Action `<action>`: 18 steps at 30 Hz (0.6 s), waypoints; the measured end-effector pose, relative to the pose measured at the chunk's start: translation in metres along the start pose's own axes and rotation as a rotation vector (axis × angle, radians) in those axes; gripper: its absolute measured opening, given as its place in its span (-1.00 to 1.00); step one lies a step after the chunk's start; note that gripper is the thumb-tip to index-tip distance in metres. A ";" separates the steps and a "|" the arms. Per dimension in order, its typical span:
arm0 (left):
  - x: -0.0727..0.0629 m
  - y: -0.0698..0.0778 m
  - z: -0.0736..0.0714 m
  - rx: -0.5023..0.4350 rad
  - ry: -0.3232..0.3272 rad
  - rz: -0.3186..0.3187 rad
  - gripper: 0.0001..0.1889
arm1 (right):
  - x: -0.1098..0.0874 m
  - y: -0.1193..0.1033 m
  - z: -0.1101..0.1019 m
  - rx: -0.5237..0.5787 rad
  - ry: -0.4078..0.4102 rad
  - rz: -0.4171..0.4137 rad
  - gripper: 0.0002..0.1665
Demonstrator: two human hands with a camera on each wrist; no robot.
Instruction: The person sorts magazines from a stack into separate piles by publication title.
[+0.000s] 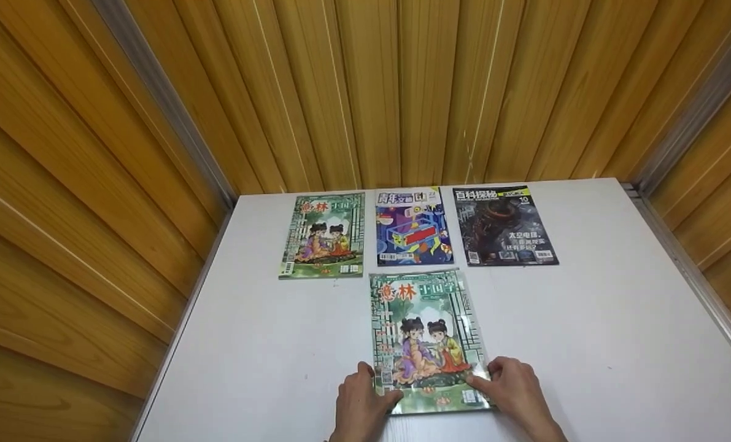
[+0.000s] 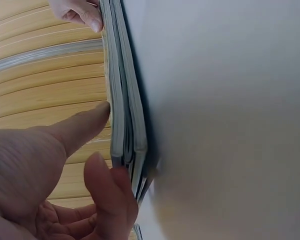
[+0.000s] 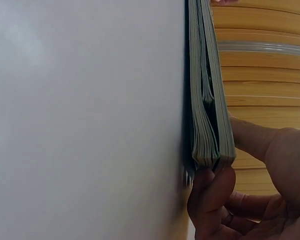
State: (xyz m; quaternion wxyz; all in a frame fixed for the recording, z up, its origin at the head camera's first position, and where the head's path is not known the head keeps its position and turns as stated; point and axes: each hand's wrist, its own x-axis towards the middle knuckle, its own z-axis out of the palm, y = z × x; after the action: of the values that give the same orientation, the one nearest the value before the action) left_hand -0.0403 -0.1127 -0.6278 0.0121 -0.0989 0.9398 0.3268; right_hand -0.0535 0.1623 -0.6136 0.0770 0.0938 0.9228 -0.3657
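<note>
A small stack of magazines, topped by a green one [image 1: 429, 344] with two cartoon figures on its cover, lies near the front middle in the head view. My left hand [image 1: 360, 402] grips its lower left edge, thumb on the cover. On the lower right edge my right hand [image 1: 515, 390] holds it the same way, with the thumb over the cover. Both wrist views show the page edges of the stacked magazines [image 2: 122, 95], slightly parted at the near corner [image 3: 208, 130], with fingers pressing at the sides.
Behind the stack, three magazines lie in a row: a green one [image 1: 322, 236] with the same cover, a blue-purple one [image 1: 413, 227] and a dark one [image 1: 505, 227]. They rest on a white table [image 1: 611, 319]. Wood-look panel walls [image 1: 390, 92] stand behind and at both sides.
</note>
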 end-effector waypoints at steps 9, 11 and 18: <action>-0.002 0.001 0.000 -0.085 -0.005 -0.017 -0.45 | 0.001 0.001 -0.001 0.022 -0.019 0.018 -0.59; -0.002 0.003 -0.001 -0.097 -0.024 -0.029 -0.47 | 0.002 0.001 -0.001 0.025 -0.020 0.015 -0.60; -0.001 0.007 -0.003 -0.138 -0.076 -0.061 -0.57 | 0.008 0.003 -0.002 0.028 -0.057 0.022 -0.51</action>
State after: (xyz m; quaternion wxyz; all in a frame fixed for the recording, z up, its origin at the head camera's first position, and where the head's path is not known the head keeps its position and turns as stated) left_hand -0.0405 -0.1088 -0.6208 0.0507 -0.1155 0.9105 0.3939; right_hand -0.0604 0.1670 -0.6155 0.1058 0.0948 0.9139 -0.3803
